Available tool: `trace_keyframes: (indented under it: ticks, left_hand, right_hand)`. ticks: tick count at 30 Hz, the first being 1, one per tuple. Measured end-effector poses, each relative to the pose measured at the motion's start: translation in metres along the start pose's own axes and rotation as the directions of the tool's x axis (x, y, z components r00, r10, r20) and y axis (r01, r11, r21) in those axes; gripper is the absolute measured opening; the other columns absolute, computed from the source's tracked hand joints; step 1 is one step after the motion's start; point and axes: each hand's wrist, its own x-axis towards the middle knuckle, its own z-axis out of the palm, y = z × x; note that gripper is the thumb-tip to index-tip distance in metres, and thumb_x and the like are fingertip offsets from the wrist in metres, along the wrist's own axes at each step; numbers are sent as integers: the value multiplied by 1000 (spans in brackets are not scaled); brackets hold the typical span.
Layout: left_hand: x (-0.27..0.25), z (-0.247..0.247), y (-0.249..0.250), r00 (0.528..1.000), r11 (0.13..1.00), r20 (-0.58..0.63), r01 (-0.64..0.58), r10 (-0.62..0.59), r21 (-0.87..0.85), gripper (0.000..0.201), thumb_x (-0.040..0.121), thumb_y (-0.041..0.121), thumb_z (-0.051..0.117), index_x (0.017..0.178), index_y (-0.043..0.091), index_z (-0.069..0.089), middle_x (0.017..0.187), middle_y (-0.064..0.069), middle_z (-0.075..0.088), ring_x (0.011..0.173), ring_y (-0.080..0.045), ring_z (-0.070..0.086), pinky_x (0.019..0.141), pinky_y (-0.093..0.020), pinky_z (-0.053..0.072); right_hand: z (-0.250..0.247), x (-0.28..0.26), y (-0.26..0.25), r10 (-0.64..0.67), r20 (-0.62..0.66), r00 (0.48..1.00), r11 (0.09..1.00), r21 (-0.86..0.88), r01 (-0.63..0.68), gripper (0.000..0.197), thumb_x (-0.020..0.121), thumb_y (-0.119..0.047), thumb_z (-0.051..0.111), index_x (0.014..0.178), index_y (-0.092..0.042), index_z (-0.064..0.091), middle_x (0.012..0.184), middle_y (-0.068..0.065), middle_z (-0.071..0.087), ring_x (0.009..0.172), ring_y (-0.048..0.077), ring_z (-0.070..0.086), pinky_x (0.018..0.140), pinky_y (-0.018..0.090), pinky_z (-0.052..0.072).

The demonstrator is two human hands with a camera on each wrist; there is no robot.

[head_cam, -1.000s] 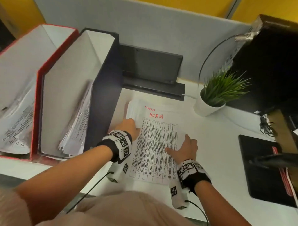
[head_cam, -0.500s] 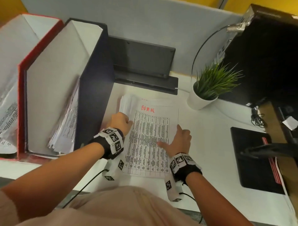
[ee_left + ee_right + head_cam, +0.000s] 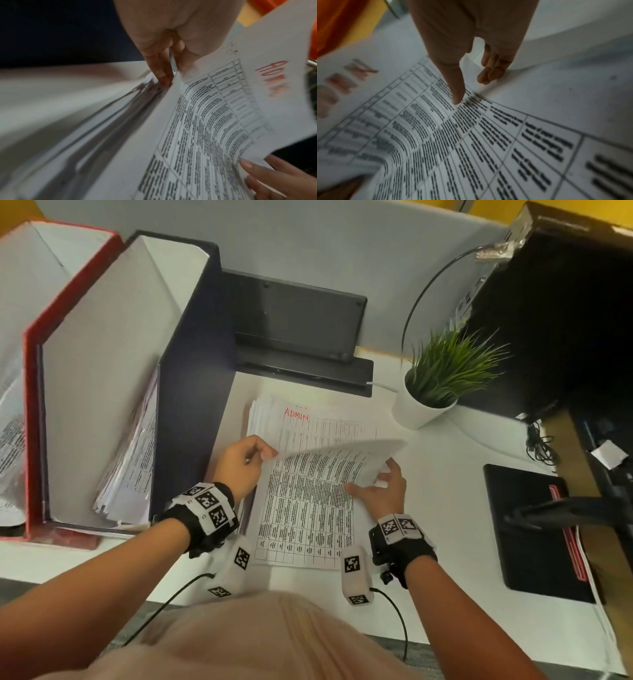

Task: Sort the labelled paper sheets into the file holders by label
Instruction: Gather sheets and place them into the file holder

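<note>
A stack of printed sheets (image 3: 301,529) lies on the white desk (image 3: 445,508). Its top sheet (image 3: 329,463) (image 3: 214,121) (image 3: 453,135) carries a red ADMIN label and is curled up at its far end. My left hand (image 3: 265,453) (image 3: 173,75) pinches that sheet's far left corner. My right hand (image 3: 370,481) (image 3: 472,88) holds the sheet's right edge, thumb on top and fingers beneath. The sheet under it (image 3: 308,422) also reads ADMIN. A red file holder (image 3: 30,371) and a dark one (image 3: 191,371) stand at the left, both with papers inside.
A potted plant (image 3: 421,409) stands just right of the stack's far end. Behind the stack is a black device (image 3: 298,337) against the grey partition. A black pad (image 3: 534,535) and a dark box (image 3: 565,320) fill the right side, with cables near them.
Both hands lay on the flat top sheet before. Now its far end is lifted and curled towards me, and a second ADMIN sheet shows beneath.
</note>
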Motion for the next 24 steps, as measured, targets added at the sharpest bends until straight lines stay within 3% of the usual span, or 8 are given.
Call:
trace_keyframes:
  ticks: [4,6,10,13,17,19,22,24]
  left_hand:
    - [6,-3,3,991,989,68,121,-115,-88,31,86,-11,46,66,8,59,89,-2,66,100,-28,60,89,-36,48]
    - [16,-5,4,981,979,9,196,-196,-49,34,86,-8,43,65,10,63,93,-5,67,98,-27,59,95,-41,47]
    - [39,-10,7,918,915,-35,396,-394,73,13,87,8,53,83,3,64,95,-15,66,92,-35,64,79,-42,55]
    - [47,-13,16,881,835,5,446,-473,323,32,82,25,68,99,-2,66,103,-14,68,80,-23,64,56,-27,49]
    - [51,-7,23,896,739,-18,377,-444,559,52,71,43,76,103,3,66,102,-10,68,91,-24,65,75,-31,54]
    - [50,-4,21,917,742,-43,348,-397,573,47,71,42,76,99,5,68,98,-9,69,87,-22,65,74,-30,54]
    - [45,-1,18,943,785,-41,297,-329,543,32,77,32,73,92,4,71,93,-9,70,80,-20,62,70,-27,50]
    - [42,0,17,958,809,-18,253,-288,530,24,82,26,69,87,3,72,88,-10,70,76,-20,61,67,-26,48]
  right_hand:
    - [-4,4,7,-19,-11,1000,1000,19,19,43,68,-8,81,106,-1,60,101,10,63,87,24,62,80,31,51]
    - [-5,3,12,-116,-14,993,993,8,116,14,73,4,73,82,-1,64,79,6,62,75,19,57,70,25,48]
    - [-7,4,19,-158,16,987,981,115,155,35,73,24,54,63,-9,60,67,4,56,71,23,53,60,24,44]
    - [-5,5,20,-81,9,997,978,196,77,46,73,22,50,49,-16,59,67,7,55,75,29,53,67,37,42]
    - [-4,5,20,-64,-5,998,973,220,63,40,73,23,49,53,-10,57,65,6,55,64,26,52,55,24,43]
    - [-5,4,19,-112,2,994,982,155,111,39,74,23,52,59,-12,56,65,4,55,61,18,52,48,17,45]
    - [-3,4,19,-141,-14,990,987,79,142,34,74,16,63,58,-13,54,66,2,55,65,17,52,59,21,46]
    - [-1,4,17,-117,-23,993,992,53,118,30,71,5,74,58,-12,52,63,1,54,61,11,51,58,11,45]
